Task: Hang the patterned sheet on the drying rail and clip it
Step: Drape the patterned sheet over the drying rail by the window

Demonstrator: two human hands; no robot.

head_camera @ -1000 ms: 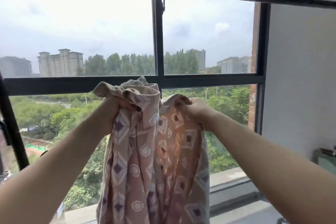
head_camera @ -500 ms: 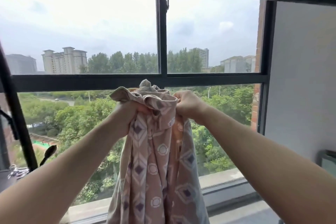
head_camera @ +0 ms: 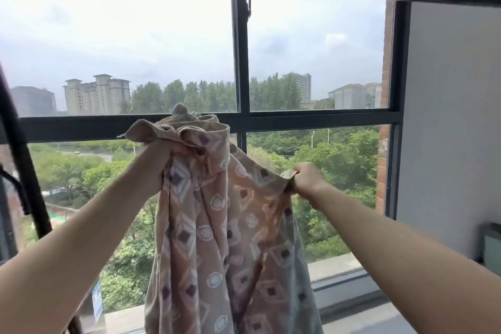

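Barely begun: holding the patterned sheet bunched in mid-air before the window, fingers of left hand and right hand clamped on its top edge, draping and clipping yet to do.

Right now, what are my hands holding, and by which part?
The patterned sheet. The left hand grips its bunched top edge; the right hand pinches that edge farther right.

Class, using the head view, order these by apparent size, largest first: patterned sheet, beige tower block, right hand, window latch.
1. patterned sheet
2. beige tower block and right hand: nearly alike, block far off, so unranked
3. window latch
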